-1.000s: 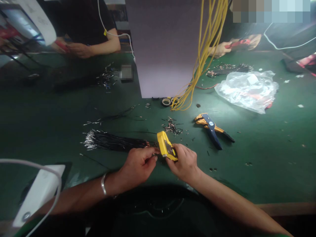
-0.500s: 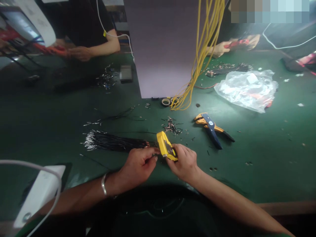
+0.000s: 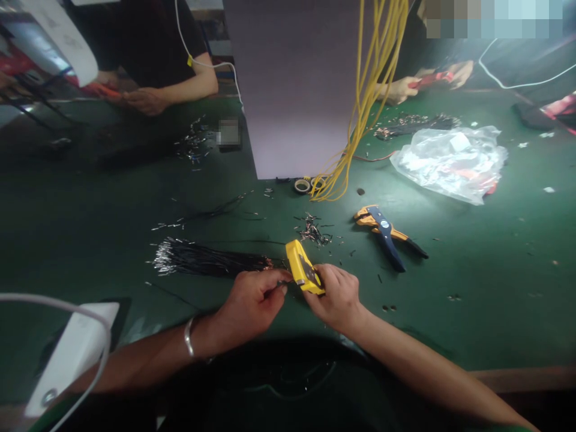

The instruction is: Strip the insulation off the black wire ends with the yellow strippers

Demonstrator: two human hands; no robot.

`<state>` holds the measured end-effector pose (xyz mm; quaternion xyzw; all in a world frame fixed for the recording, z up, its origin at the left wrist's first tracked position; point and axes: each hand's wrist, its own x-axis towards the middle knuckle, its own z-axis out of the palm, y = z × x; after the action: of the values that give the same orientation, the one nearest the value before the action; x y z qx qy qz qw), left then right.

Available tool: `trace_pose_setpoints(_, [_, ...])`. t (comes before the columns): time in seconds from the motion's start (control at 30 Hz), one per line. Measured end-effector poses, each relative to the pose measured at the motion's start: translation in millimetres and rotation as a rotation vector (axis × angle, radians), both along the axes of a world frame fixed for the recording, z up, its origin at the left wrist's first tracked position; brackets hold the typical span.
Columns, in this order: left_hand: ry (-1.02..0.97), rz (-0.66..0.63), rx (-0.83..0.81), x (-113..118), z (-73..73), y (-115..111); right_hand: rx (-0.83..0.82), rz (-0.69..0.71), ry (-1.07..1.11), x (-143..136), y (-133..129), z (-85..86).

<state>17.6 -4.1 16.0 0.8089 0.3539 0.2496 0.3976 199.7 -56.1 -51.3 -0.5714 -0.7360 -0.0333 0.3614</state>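
My right hand (image 3: 337, 294) is wrapped round a yellow tool (image 3: 300, 267) with a dark middle part, its head tilted up to the left. Just left of the tool, my left hand (image 3: 254, 303) is closed in a pinch between thumb and forefinger; what it grips is too small and dark to make out. Behind my left hand lies a bundle of black wires (image 3: 211, 258) with silvery ends at the left and coppery ends at the right. Small wire scraps (image 3: 314, 231) are scattered beyond the yellow tool.
Blue-orange pliers (image 3: 384, 231) lie to the right. Yellow wires (image 3: 351, 162) hang beside a grey panel (image 3: 297, 90). A clear plastic bag (image 3: 450, 162) is at the back right, a white device (image 3: 74, 354) at the front left. Two people's hands work across the green table (image 3: 495, 288).
Both my hands and the yellow tool have stayed nearly in place. Across the table at the left, the other person's hands and red tool have shifted slightly.
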Motion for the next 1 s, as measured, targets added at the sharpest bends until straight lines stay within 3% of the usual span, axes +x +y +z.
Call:
trace_pose_setpoints(0.7, [0.016,0.026,0.021,1,-1.3,0,-0.011,0.008,-0.003,0,3,-2.2])
trace_pose_setpoints(1.0, [0.036,0.074,-0.025,1,-10.9,5,-0.056,-0.028,-0.02,1,6,-3.4])
